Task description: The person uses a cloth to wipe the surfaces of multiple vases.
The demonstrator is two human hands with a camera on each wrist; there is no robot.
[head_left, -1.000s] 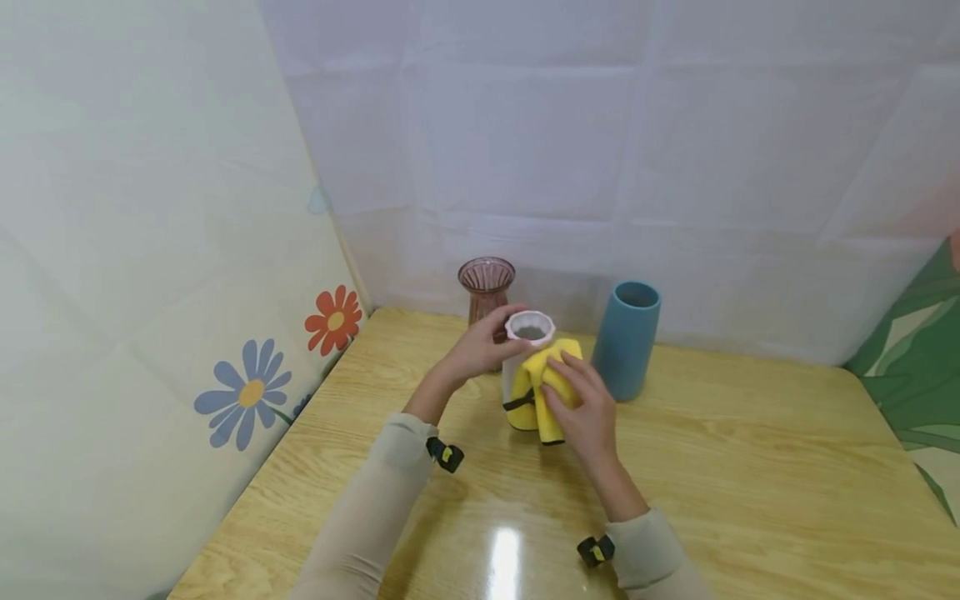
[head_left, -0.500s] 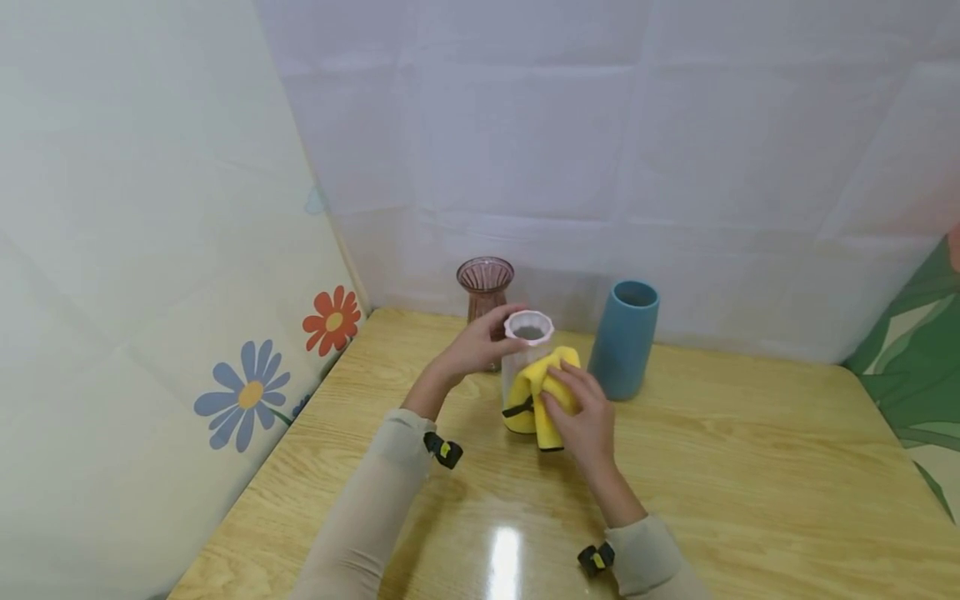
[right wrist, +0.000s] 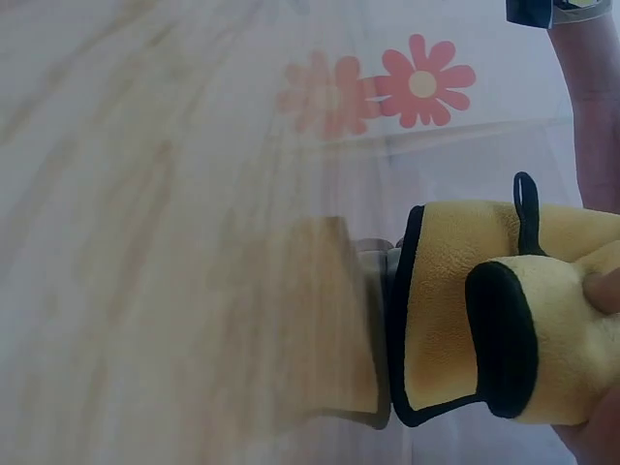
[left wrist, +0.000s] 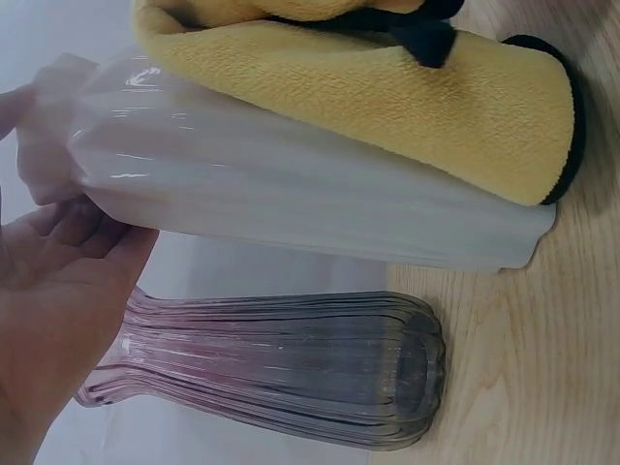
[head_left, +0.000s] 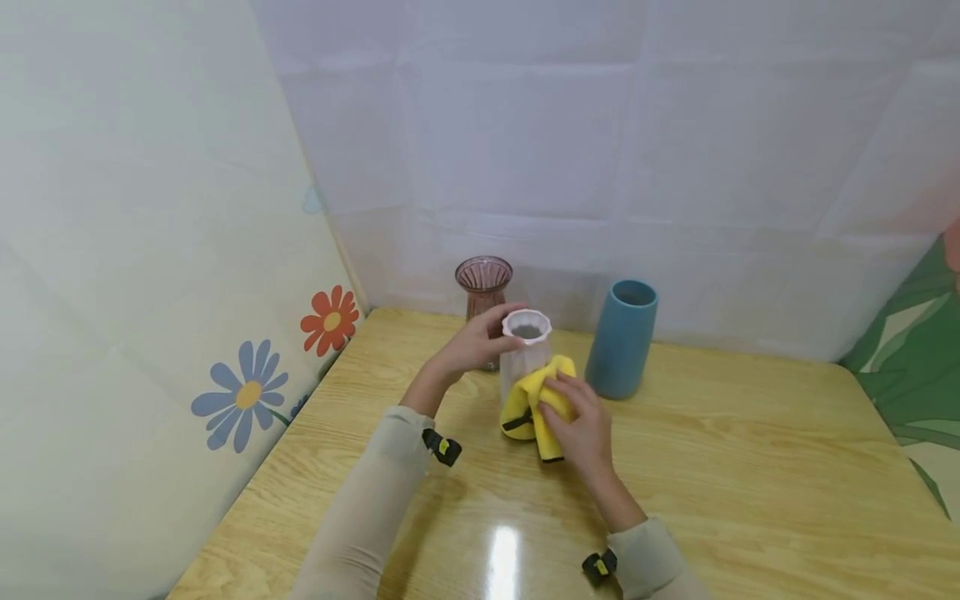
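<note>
White vase (head_left: 521,364) between left fingers (head_left: 499,316), cloth (head_left: 536,393) under right fingers (head_left: 572,391).

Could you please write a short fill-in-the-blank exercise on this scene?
1. The cloth in the right hand is ____ with black edging.
2. Counting the white vase gripped by the left hand, ____ vases are in view.
3. From the person's viewpoint, the blue vase stands to the ____ of the purple-tinted glass vase.

Missing words: yellow; three; right.
</note>
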